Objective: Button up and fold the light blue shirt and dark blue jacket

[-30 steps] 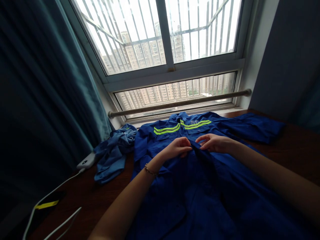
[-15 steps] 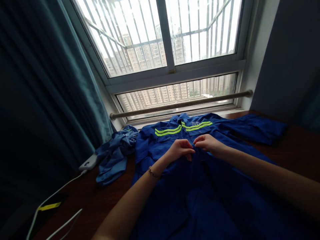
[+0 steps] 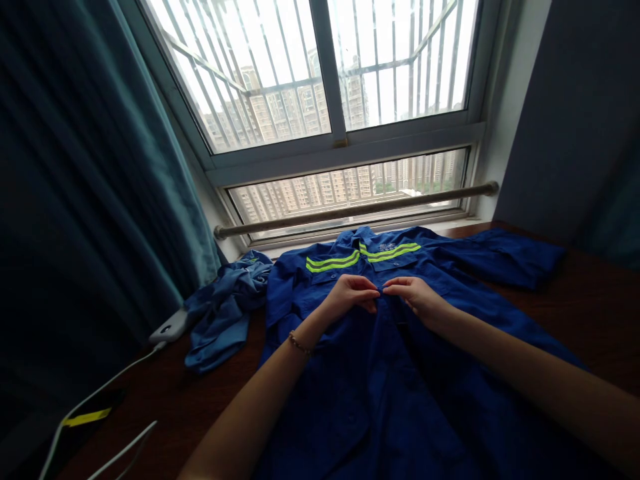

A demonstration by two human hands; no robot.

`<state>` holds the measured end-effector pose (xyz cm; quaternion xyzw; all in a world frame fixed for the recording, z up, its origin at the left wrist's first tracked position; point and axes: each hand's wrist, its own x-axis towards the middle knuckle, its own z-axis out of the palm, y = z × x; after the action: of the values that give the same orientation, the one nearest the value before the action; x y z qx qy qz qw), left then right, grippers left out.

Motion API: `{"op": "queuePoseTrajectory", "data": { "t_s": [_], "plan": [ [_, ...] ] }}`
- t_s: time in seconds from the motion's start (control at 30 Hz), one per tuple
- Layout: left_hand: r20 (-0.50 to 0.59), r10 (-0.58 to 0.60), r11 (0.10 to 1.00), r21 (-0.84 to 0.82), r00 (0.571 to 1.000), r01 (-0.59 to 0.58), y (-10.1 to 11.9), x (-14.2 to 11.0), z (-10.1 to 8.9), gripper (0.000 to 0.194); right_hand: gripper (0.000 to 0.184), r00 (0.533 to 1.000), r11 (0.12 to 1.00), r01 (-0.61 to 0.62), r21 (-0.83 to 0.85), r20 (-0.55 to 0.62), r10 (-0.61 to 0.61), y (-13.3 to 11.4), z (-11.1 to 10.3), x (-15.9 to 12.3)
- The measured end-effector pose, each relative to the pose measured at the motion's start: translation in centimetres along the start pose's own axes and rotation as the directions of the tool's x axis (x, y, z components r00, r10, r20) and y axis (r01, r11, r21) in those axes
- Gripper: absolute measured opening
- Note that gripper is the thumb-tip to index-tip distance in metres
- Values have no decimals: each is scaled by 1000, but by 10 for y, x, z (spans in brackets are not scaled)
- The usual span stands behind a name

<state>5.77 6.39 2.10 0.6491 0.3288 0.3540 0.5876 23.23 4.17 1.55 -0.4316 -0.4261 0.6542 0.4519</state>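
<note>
A blue work jacket (image 3: 320, 387) with yellow-green reflective stripes across the chest lies spread on the wooden surface, collar towards the window. At its front opening, just below the chest stripes, my left hand (image 3: 353, 293) pinches the front edge of the cloth. My right hand (image 3: 413, 298) pinches the same edge from the other side, with its fingertips almost touching those of the left. Whatever small part sits between the fingertips is too hidden to make out. Below the hands the two front panels part in a dark gap.
Left of the jacket lies a crumpled lighter blue garment (image 3: 225, 313). Beside it is a white device (image 3: 170, 327) with a white cable (image 3: 110, 380). A curtain (image 3: 165, 200) hangs at the left. Behind the jacket, a metal rail (image 3: 360, 210) crosses the barred window.
My left thumb and fingers have closed together on the jacket's front edge, and both hands' fingertips have come closer. The view has shifted slightly.
</note>
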Motion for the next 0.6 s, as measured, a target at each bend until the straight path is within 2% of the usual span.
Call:
{"op": "queuePoseTrajectory", "data": {
  "t_s": [0.13,0.27,0.6],
  "plan": [
    [57,-87,995,-49,995,90,2,-3,-3,30,10,994,997,-53,52,93,48,-4,0,0],
    [130,-133,987,-74,983,143,6,-6,-7,35,10,979,990,-109,94,180,91,-8,1,-3],
    [128,-77,996,-30,989,81,10,-5,-9,31,13,991,992,-71,109,124,57,-10,-1,-3]
  ]
}}
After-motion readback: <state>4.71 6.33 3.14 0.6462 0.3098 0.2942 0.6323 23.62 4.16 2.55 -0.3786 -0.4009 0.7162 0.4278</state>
